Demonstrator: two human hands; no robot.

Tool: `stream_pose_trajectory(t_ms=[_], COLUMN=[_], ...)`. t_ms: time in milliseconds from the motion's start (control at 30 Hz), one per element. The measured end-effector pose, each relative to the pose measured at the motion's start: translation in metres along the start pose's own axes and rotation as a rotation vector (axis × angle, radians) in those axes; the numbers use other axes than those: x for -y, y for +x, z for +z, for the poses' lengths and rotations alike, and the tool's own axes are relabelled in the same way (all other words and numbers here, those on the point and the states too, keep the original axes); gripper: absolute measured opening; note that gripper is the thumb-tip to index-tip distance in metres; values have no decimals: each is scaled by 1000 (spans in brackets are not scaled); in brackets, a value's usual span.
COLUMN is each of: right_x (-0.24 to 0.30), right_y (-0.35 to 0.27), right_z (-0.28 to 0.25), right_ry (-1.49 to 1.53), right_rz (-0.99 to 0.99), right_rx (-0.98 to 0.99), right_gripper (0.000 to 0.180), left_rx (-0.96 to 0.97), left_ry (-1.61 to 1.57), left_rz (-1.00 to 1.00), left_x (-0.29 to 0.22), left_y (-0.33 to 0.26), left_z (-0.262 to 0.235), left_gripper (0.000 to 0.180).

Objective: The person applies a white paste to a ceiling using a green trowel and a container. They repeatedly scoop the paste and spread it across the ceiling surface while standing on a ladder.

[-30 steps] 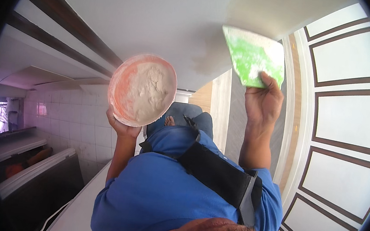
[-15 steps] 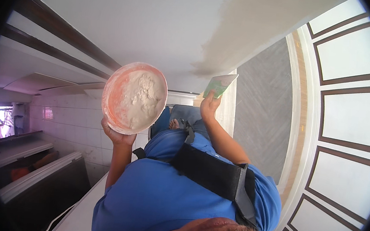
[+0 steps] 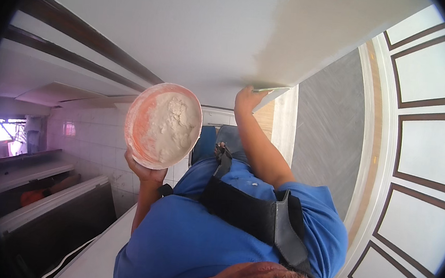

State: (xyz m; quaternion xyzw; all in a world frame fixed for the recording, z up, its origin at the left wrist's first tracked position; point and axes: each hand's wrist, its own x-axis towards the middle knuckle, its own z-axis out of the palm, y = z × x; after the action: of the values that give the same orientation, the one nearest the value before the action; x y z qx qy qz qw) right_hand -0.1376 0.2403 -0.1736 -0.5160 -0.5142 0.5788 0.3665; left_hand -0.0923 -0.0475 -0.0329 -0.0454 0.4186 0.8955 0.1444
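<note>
Tiled wall (image 3: 91, 144) behind plaster bowl (image 3: 163, 125); trowel (image 3: 270, 93) against ceiling (image 3: 189, 26).

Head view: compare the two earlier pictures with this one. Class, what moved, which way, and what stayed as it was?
The right hand first held the flat green-smeared scraper blade up, face to the camera, then swung it edge-on against the white ceiling, where it now presses. The left hand keeps holding the round orange bowl of white putty from below, much where it was. Nothing was let go.
</note>
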Motion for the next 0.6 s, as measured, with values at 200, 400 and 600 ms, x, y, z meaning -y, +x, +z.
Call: stream_pose_trajectory(t_ms=[200, 400, 600], right_x=[-17, 2, 46], right_y=[32, -10, -79], right_z=[60, 77, 23], right_ry=[-175, -7, 496], right_rz=[122, 138, 446], right_rx=[-80, -65, 343], right_gripper=[91, 79, 45], left_rx=[-40, 61, -5], left_ry=[-364, 457, -244], left_rz=[-72, 294, -88], left_x=[2, 12, 3], left_y=[-6, -1, 5], left_z=[13, -21, -13], left_gripper=[58, 61, 63])
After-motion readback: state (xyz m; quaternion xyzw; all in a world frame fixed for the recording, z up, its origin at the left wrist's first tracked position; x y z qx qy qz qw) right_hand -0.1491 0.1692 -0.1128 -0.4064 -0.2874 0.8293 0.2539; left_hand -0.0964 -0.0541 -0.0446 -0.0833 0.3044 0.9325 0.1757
